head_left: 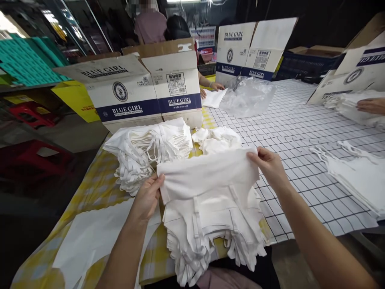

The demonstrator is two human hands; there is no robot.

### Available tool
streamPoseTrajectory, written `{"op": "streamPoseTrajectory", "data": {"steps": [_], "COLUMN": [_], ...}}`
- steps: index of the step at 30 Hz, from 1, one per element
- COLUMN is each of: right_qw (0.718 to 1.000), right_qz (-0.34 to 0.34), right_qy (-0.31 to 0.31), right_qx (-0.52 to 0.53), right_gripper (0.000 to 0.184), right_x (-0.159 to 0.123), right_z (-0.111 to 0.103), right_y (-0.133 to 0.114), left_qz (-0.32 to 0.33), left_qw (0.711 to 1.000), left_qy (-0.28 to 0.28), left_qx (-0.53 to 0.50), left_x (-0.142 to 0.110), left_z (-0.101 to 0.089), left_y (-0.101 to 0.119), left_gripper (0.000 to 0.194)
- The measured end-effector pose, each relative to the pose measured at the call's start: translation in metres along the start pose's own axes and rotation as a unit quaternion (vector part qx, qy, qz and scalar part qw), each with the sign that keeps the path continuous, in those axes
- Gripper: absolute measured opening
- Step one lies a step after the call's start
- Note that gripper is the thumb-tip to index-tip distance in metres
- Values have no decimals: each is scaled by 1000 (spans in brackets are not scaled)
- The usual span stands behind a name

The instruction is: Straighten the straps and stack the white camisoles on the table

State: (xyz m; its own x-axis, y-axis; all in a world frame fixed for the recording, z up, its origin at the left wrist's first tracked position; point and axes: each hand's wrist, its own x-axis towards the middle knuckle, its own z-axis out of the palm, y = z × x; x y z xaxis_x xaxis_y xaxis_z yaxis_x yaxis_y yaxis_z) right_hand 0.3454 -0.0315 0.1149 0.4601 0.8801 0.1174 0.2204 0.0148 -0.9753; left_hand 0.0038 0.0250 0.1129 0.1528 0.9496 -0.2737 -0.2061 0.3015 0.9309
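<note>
A white camisole with thin straps is stretched flat between my two hands. My left hand pinches its left edge, thumb on top. At the upper right corner, my right hand grips the cloth between thumb and fingers. Directly beneath lies a stack of white camisoles, their straps hanging toward me over the table's front edge. Behind my left hand stands a thick folded pile of white camisoles with many straps dangling. A crumpled white garment lies just beyond the held one.
An open Blue Girl carton stands behind the piles; another carton stands farther back. White flat cloth lies at left, more camisoles at right. Other people's hands handle white cloth. Clear plastic lies on the grid tablecloth.
</note>
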Motion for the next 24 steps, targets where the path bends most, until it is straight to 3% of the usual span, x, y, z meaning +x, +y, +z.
{"op": "streamPoseTrajectory", "data": {"steps": [4, 7, 9, 12, 17, 20, 24], "right_qw": [976, 969, 970, 961, 947, 942, 932], "right_qz": [-203, -240, -207, -130, -13, 25, 37], "right_qy": [25, -39, -127, -245, -319, -335, -360], "right_qx": [74, 48, 19, -13, -28, -23, -29], "right_gripper": [11, 4, 6, 9, 10, 11, 12], "right_x": [9, -1, -15, -43, -92, -108, -111], "right_z": [-13, -30, -42, -55, -71, -77, -79], "right_y": [-40, -41, -24, 16, 62, 66, 67], "left_qz": [175, 253, 243, 173, 124, 118, 118], "left_qw": [984, 964, 957, 938, 876, 861, 830], "left_qy": [17, -27, -74, -160, -274, -295, -307], "left_qx": [19, 76, 139, 253, 376, 398, 450], "left_x": [-4, -22, -37, -61, -95, -105, -106], "left_z": [3, -6, -19, -44, -80, -87, -84], "left_y": [41, 47, 32, -10, -71, -83, -83], "left_gripper": [22, 12, 12, 19, 35, 36, 38]}}
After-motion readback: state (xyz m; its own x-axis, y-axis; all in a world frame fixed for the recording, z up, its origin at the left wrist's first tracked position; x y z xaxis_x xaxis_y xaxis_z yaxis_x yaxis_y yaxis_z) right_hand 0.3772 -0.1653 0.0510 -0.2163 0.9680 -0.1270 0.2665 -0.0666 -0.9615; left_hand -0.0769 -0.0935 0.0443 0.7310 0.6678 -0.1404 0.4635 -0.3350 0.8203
